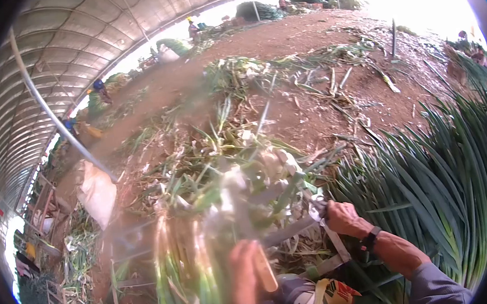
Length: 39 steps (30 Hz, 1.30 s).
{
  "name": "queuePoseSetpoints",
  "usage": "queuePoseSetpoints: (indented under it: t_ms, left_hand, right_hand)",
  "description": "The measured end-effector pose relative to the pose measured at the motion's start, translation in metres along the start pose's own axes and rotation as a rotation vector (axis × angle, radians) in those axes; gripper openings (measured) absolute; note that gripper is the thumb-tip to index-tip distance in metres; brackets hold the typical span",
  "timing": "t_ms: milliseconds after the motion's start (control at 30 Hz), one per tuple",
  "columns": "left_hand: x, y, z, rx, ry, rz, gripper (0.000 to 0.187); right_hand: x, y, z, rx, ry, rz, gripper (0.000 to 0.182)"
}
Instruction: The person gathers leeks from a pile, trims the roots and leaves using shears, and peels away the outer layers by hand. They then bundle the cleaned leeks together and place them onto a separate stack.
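Observation:
My left hand [243,272] is low in the middle of the view, smeared by motion. Its fingers are closed at a knife with a wooden handle [265,269]; a blurred grey blade rises above the fist. To the right, my right hand [345,218] is closed, with a dark watch on the wrist. At its fingertips is a whitish-grey piece that I cannot make out. Trimmed leeks [206,269] with pale stems lie left of my left hand. Long untrimmed leeks [429,183] are heaped beside my right arm.
Cut leaves and peelings [210,166] cover the ground ahead. A low frame [335,263] stands before me. A pale sack [98,192] sits at left near a curved pole [51,113]. Farther off, other people [193,30] are among leek piles [258,11].

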<state>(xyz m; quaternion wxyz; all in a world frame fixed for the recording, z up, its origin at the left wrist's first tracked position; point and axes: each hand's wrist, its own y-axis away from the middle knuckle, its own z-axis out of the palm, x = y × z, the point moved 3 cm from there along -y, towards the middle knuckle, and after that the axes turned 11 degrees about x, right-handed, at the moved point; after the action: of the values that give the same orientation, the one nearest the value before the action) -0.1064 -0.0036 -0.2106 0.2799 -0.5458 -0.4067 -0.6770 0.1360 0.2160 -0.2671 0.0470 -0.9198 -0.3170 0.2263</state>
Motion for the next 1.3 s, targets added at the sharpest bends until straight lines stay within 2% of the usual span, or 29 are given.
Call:
queuePoseSetpoints:
  t_ms: [67, 100, 167, 267, 367, 433, 467, 500, 567, 667, 767, 833, 867, 900, 933, 967, 1000, 1033, 1067, 1100, 1133, 1167, 1233, 1267, 1300]
  left_hand:
    - [-0.031, -0.024, 0.005, -0.054, -0.030, -0.034, 0.027]
    - [-0.018, -0.018, 0.014, -0.154, -0.047, -0.061, 0.033]
    - [-0.021, -0.028, 0.025, -0.157, -0.081, -0.087, 0.035]
    - [-0.092, -0.076, 0.034, -0.246, -0.025, -0.164, 0.032]
    - [-0.063, -0.053, 0.051, -0.497, -0.188, -0.074, 0.029]
    - [-0.116, -0.065, 0.052, -0.691, -0.119, -0.017, 0.022]
    - [-0.107, -0.051, 0.056, -0.738, -0.167, -0.144, 0.018]
    - [-0.114, -0.050, 0.059, -0.831, -0.242, -0.170, 0.024]
    - [-0.102, -0.043, 0.055, -0.787, -0.469, -0.364, 0.037]
    - [-0.089, -0.061, 0.039, -0.672, -0.753, -0.329, 0.062]
    - [-0.055, -0.057, 0.032, -0.516, -0.007, -0.330, 0.081]
    - [-0.033, -0.048, 0.037, -0.541, 0.011, -0.165, 0.087]
    - [-0.024, -0.043, 0.040, -0.518, -0.021, -0.076, 0.088]
    - [-0.022, -0.046, 0.044, -0.399, -0.016, -0.053, 0.068]
    - [-0.007, -0.042, 0.036, -0.257, -0.129, 0.301, 0.057]
    - [0.001, -0.039, 0.032, -0.162, -0.051, 0.286, 0.049]
    - [0.008, -0.036, 0.029, -0.067, 0.029, 0.277, 0.046]
    - [0.004, -0.047, 0.020, -0.019, 0.067, 0.311, 0.030]
    - [0.012, -0.045, 0.012, -0.012, 0.172, 0.214, 0.029]
    - [0.017, -0.038, 0.005, -0.014, 0.204, 0.151, 0.037]
    - [0.020, -0.033, -0.003, -0.013, 0.237, 0.088, 0.046]
    - [0.046, -0.009, -0.012, -0.039, 0.241, 0.016, 0.045]
    - [0.032, -0.017, -0.022, 0.095, 0.324, 0.209, 0.043]
    - [0.025, -0.020, -0.036, 0.017, 0.110, 0.211, 0.044]
    - [0.030, -0.015, -0.044, 0.000, 0.071, 0.191, 0.045]
  right_hand:
    - [0.013, -0.004, -0.001, -0.029, -0.063, 0.107, 0.035]
    - [0.008, 0.001, -0.008, 0.056, -0.083, 0.092, 0.037]
    - [0.004, 0.006, -0.016, 0.041, -0.126, 0.137, 0.038]
    - [-0.005, 0.010, -0.021, 0.058, -0.174, 0.122, 0.037]
    - [-0.010, 0.013, -0.022, 0.104, -0.182, 0.102, 0.037]
    - [-0.025, 0.014, -0.030, 0.104, -0.194, 0.113, 0.038]
    - [-0.026, 0.016, -0.027, 0.083, -0.190, 0.133, 0.039]
    - [-0.029, 0.017, -0.025, 0.063, -0.185, 0.153, 0.040]
    - [-0.043, 0.017, -0.029, -0.061, -0.230, 0.208, 0.036]
    - [-0.064, 0.017, -0.028, -0.101, -0.328, 0.255, 0.039]
    - [-0.091, 0.013, -0.023, -0.125, -0.480, 0.214, 0.040]
    - [-0.126, 0.010, -0.029, -0.180, -0.589, 0.183, 0.040]
    - [-0.150, 0.008, -0.039, -0.249, -0.513, 0.138, 0.042]
    - [-0.164, 0.009, -0.038, -0.275, -0.559, 0.068, 0.048]
    - [-0.175, 0.008, -0.037, -0.288, -0.540, 0.010, 0.051]
    - [-0.191, 0.006, -0.044, -0.300, -0.520, -0.047, 0.054]
    - [-0.205, 0.007, -0.060, -0.401, -0.529, -0.018, 0.057]
    - [-0.213, 0.009, -0.065, -0.393, -0.550, -0.096, 0.059]
    - [-0.218, 0.013, -0.069, -0.382, -0.568, -0.171, 0.061]
    - [-0.223, 0.019, -0.070, -0.373, -0.581, -0.242, 0.064]
    - [-0.225, 0.027, -0.067, -0.347, -0.658, -0.269, 0.078]
    - [-0.224, 0.038, -0.063, -0.310, -0.635, -0.336, 0.082]
    - [-0.219, 0.054, -0.051, -0.295, -0.553, -0.350, 0.085]
    - [-0.224, 0.056, -0.056, -0.367, -0.564, -0.277, 0.088]
    - [-0.224, 0.059, -0.053, -0.350, -0.589, -0.266, 0.087]
